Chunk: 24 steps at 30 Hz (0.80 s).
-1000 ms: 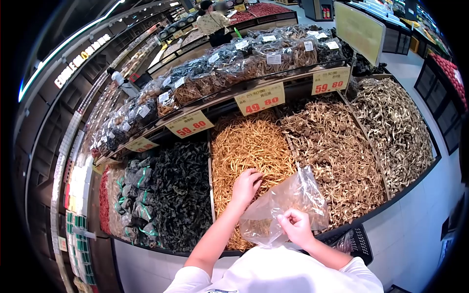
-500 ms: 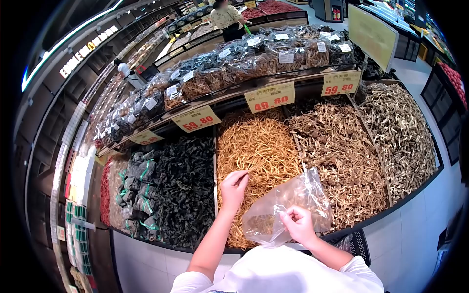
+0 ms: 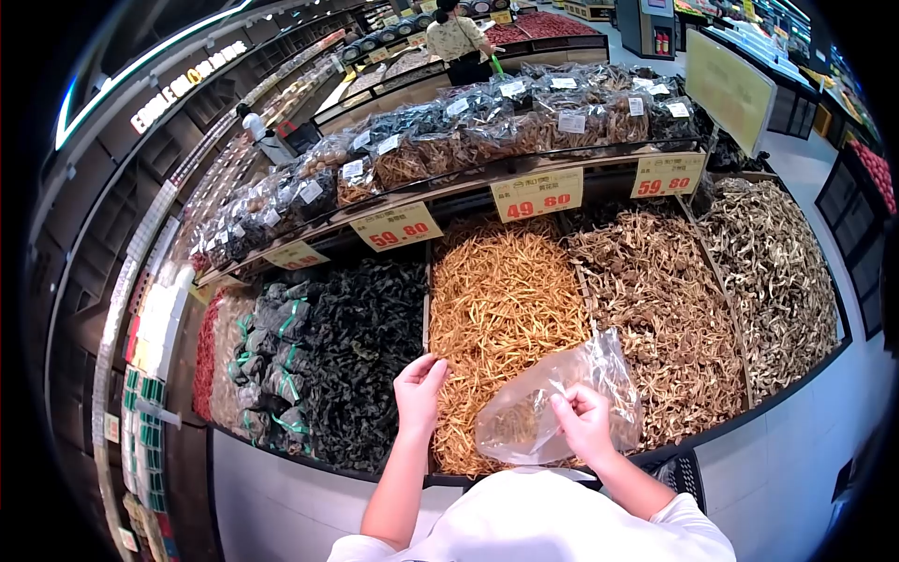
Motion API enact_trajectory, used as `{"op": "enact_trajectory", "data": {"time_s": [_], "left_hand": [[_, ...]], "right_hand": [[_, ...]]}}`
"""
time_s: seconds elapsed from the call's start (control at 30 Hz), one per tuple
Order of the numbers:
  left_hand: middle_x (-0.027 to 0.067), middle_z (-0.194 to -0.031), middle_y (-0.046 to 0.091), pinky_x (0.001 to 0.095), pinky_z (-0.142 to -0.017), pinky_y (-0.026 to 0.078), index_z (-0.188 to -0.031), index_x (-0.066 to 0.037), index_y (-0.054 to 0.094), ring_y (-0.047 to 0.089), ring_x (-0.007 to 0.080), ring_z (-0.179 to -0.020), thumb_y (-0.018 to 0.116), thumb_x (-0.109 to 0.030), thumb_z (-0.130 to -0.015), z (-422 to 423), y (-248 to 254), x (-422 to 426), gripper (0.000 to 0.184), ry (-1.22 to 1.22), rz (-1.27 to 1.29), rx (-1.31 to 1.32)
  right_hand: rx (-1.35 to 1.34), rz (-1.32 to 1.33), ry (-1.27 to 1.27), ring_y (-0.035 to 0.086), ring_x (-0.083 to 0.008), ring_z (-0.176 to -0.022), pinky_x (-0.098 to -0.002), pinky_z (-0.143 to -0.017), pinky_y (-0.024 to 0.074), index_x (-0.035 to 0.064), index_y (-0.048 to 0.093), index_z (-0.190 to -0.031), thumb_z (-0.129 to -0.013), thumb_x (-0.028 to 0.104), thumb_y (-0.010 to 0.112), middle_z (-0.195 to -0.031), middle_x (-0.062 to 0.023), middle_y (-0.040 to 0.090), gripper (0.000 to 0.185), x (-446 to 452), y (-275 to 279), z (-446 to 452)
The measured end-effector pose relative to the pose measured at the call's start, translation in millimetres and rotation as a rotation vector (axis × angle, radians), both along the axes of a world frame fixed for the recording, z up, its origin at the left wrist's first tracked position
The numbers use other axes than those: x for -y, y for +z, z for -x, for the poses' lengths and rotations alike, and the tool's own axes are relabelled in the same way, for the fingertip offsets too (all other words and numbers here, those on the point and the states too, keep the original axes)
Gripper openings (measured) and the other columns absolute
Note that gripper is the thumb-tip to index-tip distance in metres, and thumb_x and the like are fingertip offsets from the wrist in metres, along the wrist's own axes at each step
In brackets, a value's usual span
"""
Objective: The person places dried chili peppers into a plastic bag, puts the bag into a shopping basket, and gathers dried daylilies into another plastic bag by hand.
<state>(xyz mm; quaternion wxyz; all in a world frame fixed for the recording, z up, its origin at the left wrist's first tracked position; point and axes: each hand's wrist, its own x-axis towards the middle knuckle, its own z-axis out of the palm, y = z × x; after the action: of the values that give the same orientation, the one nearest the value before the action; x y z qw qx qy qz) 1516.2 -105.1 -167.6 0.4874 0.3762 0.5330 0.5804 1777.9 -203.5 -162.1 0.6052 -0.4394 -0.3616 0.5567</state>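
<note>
My right hand (image 3: 582, 417) pinches the edge of a clear plastic bag (image 3: 515, 417), which hangs over the front of the golden dried strips (image 3: 510, 290) and the brown dried mushrooms (image 3: 655, 318). The bag looks thin and see-through, with little or nothing visible inside. My left hand (image 3: 419, 391) is at the divider between the golden strips and the black dried fungus (image 3: 365, 347). Its thumb and fingertips are pinched together; whatever they hold, if anything, is too small to make out.
Behind the bins, a shelf carries packed bags (image 3: 487, 131) of dried goods, with price signs (image 3: 538, 194) along its front. Pale dried mushrooms (image 3: 768, 281) fill the far right bin. Tied dark bundles (image 3: 281, 356) lie at left. A person (image 3: 457, 42) stands farther back.
My left hand has moved left and down, from above the golden strips to the divider. My right hand keeps its pinch on the bag. The view has shifted slightly.
</note>
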Motion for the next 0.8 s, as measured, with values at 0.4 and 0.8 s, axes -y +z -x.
{"op": "enact_trajectory", "data": {"time_s": [0.4, 0.8], "left_hand": [[0.009, -0.098, 0.073, 0.0248, -0.078, 0.056, -0.098, 0.006, 0.074, 0.068, 0.0113, -0.083, 0.074, 0.006, -0.085, 7.0, 6.3, 93.0, 0.013, -0.343, -0.008, -0.246], [0.0082, -0.097, 0.072, 0.0248, -0.08, 0.055, -0.107, 0.004, 0.072, 0.068, 0.0111, -0.09, 0.071, -0.001, -0.091, -81.4, -27.1, 64.5, 0.017, -0.606, -0.079, -0.356]], "right_hand": [[-0.01, -0.006, 0.011, 0.049, -0.0003, -0.051, -0.0179, -0.046, 0.036, 0.0061, 0.057, -0.081, -0.101, 0.014, 0.066, -0.064, 0.0053, 0.056, 0.023, 6.9, -3.1, 5.3], [-0.018, 0.001, 0.057, 0.05, 0.0002, -0.052, -0.0178, -0.047, 0.036, 0.0056, 0.059, -0.082, -0.101, 0.015, 0.067, -0.064, 0.0056, 0.057, 0.022, 25.6, 4.6, 1.4]]}}
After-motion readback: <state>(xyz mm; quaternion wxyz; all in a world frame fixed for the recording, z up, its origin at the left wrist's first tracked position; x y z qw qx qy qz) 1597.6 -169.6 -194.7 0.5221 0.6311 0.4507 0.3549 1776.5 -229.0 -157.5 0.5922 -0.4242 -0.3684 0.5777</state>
